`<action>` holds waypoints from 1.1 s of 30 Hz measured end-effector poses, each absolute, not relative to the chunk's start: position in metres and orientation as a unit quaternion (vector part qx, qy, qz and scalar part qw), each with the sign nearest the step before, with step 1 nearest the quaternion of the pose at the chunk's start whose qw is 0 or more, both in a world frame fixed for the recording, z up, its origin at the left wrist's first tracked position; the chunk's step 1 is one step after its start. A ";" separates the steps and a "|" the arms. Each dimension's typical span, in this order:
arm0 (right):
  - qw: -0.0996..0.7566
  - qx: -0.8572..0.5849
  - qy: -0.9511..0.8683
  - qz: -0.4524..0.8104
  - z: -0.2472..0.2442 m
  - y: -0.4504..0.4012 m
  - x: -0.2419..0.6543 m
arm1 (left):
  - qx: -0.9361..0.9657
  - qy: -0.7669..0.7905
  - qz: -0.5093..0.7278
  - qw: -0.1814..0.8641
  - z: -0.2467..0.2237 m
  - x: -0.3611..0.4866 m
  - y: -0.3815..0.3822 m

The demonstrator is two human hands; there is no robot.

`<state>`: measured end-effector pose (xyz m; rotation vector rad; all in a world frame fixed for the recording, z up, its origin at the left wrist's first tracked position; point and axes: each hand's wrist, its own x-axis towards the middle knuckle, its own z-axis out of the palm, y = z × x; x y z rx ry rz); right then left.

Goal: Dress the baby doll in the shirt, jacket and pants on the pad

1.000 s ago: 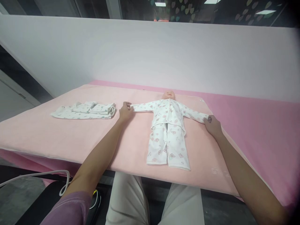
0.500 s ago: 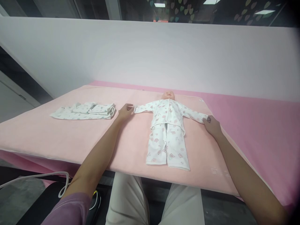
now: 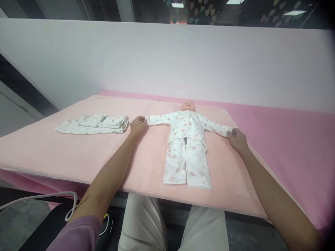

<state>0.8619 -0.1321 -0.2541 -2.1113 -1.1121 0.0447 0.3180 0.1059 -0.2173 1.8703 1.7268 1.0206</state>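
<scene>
A baby doll (image 3: 188, 105) lies on its back, dressed in a white printed baby top (image 3: 183, 124) and matching trousers (image 3: 187, 164). Both sleeves are spread out to the sides. My left hand (image 3: 138, 125) is closed on the cuff of the sleeve on the left, pulling the fabric straight. At the opposite cuff, my right hand (image 3: 237, 138) pinches the end of the other sleeve. The doll's own hands do not show; fabric and my fingers cover the sleeve ends.
A folded white printed garment (image 3: 92, 124) lies to the left on the peach padded cover (image 3: 65, 157). Pink cloth (image 3: 282, 146) shows to the right. Behind stands a white partition (image 3: 167, 59). A white cable (image 3: 39, 196) runs at the lower left.
My left hand has moved slightly left, and the sleeve it holds now reaches further out and looks straighter. My right hand has stayed almost in place.
</scene>
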 end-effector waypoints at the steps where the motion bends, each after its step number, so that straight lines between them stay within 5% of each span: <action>1: 0.381 -0.823 -0.421 0.021 -0.255 -0.132 0.863 | 0.668 0.620 0.364 0.193 -0.218 0.318 0.106; 11: 0.353 -0.748 -0.550 -0.119 -0.253 -0.132 0.859 | 0.715 0.573 0.385 0.111 -0.212 0.326 0.091; 19: 0.218 -0.786 -0.576 0.048 -0.260 -0.132 0.840 | 0.794 0.545 0.217 0.163 -0.222 0.349 0.071; 33: 0.242 -0.782 -0.572 -0.052 -0.253 -0.137 0.824 | 0.781 0.571 0.209 0.141 -0.211 0.356 0.052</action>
